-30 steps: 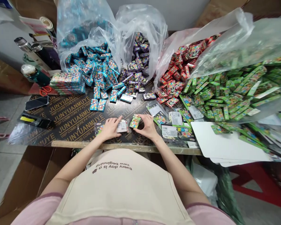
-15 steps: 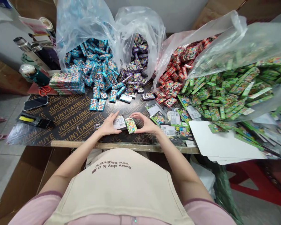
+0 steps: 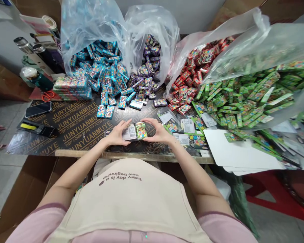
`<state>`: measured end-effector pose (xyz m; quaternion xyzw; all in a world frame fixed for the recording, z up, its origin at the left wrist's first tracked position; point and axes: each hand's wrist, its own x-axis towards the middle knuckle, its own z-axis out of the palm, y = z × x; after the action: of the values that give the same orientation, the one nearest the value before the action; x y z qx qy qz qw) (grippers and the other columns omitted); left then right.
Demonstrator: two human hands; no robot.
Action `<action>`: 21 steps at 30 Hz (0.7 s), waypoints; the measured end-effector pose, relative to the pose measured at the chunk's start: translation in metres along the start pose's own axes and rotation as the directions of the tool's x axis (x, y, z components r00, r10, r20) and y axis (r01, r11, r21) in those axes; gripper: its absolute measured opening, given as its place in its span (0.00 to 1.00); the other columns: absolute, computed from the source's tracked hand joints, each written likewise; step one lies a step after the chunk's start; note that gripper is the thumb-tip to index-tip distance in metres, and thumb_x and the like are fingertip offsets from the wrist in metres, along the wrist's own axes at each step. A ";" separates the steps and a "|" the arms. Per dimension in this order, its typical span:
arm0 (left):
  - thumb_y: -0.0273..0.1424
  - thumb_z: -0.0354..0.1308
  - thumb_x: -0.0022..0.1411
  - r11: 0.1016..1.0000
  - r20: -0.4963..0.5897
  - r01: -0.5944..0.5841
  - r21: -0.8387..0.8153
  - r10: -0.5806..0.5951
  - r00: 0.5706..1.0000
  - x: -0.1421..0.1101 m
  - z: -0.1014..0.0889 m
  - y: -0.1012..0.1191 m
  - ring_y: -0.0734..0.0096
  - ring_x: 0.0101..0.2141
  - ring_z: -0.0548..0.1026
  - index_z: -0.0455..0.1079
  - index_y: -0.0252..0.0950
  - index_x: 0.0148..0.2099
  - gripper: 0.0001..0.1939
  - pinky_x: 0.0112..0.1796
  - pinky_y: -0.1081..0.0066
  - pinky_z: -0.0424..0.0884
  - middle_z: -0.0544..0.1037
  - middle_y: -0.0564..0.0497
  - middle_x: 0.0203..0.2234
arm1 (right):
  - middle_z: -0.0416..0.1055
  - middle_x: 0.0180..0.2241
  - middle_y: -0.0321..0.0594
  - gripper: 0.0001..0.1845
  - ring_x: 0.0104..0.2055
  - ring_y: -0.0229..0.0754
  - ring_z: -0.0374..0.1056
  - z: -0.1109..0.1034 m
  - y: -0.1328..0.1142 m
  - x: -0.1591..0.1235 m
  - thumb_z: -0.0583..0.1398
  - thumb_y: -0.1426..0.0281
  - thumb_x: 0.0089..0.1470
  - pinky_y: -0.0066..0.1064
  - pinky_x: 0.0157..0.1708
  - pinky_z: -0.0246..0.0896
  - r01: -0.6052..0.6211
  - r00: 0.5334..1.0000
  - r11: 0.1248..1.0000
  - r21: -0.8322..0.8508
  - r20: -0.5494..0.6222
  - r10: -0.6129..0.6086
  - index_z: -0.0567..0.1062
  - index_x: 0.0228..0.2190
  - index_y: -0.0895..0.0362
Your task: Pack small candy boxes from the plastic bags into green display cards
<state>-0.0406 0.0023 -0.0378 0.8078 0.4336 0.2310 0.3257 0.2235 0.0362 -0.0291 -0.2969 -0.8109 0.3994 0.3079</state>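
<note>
Near the table's front edge, my left hand (image 3: 118, 134) curves round a small dark box with a white barcode label (image 3: 129, 132), thumb on the near side and fingers on the far side. My right hand (image 3: 157, 131) grips a small green printed box (image 3: 141, 130) between thumb and fingers. The two boxes lie side by side, edges touching or nearly so. Part of another small dark piece (image 3: 107, 133) shows left of my left hand. Flat dark-and-green packages with white labels (image 3: 181, 139) lie just right of my right hand.
Plastic bags spill blue boxes (image 3: 107, 81), purple boxes (image 3: 148, 71), red boxes (image 3: 183, 93) and green boxes (image 3: 233, 101) along the back. At left are a wrapped stack (image 3: 72, 88), red scissors (image 3: 48, 96), a phone (image 3: 38, 109) and a black tape dispenser (image 3: 36, 128). White sheets (image 3: 225, 148) lie right.
My right hand has straightened the green box, which was tilted, and drawn it level against the labelled box. My left hand stays in nearly the same place.
</note>
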 end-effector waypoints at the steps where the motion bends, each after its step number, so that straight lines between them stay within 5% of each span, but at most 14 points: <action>1: 0.39 0.69 0.43 1.000 0.011 -0.022 -0.007 0.022 1.000 0.000 -0.001 0.000 0.52 0.49 0.67 0.44 0.38 0.69 0.56 0.52 0.55 0.64 0.66 0.42 0.49 | 0.64 0.56 0.44 0.42 0.58 0.52 0.62 -0.002 -0.002 0.001 0.70 0.62 0.40 0.48 0.60 0.55 0.009 1.000 1.000 0.019 -0.001 -0.009 0.62 0.56 0.50; 7: 0.41 0.69 0.42 0.983 -0.032 -0.136 -0.123 0.133 0.991 -0.004 -0.002 0.001 0.55 0.47 0.70 0.44 0.39 0.69 0.56 0.50 0.58 0.66 0.68 0.43 0.48 | 0.67 0.52 0.44 0.41 0.54 0.52 0.65 -0.009 -0.026 0.000 0.70 0.61 0.39 0.48 0.57 0.58 0.052 0.999 0.997 -0.058 -0.008 -0.053 0.64 0.54 0.51; 13: 0.41 0.69 0.43 0.980 -0.182 -0.121 -0.157 0.092 0.979 -0.007 0.002 -0.001 0.57 0.47 0.70 0.40 0.39 0.70 0.58 0.50 0.58 0.66 0.69 0.44 0.48 | 0.68 0.53 0.44 0.37 0.56 0.56 0.62 -0.005 -0.056 -0.007 0.66 0.58 0.44 0.55 0.62 0.40 -0.020 0.980 0.938 -0.346 -0.193 -0.050 0.64 0.55 0.49; 21: 0.37 0.68 0.43 0.986 -0.196 -0.146 -0.082 0.128 0.972 -0.002 0.002 0.002 0.57 0.48 0.70 0.38 0.38 0.70 0.59 0.51 0.57 0.66 0.69 0.44 0.48 | 0.70 0.50 0.44 0.37 0.51 0.53 0.66 0.002 -0.045 -0.010 0.67 0.59 0.42 0.54 0.61 0.43 0.029 0.991 0.938 -0.347 -0.114 -0.073 0.64 0.53 0.50</action>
<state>-0.0392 -0.0013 -0.0382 0.7936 0.3942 0.3494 0.3045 0.2177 0.0059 0.0046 -0.3493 -0.8548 0.2240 0.3117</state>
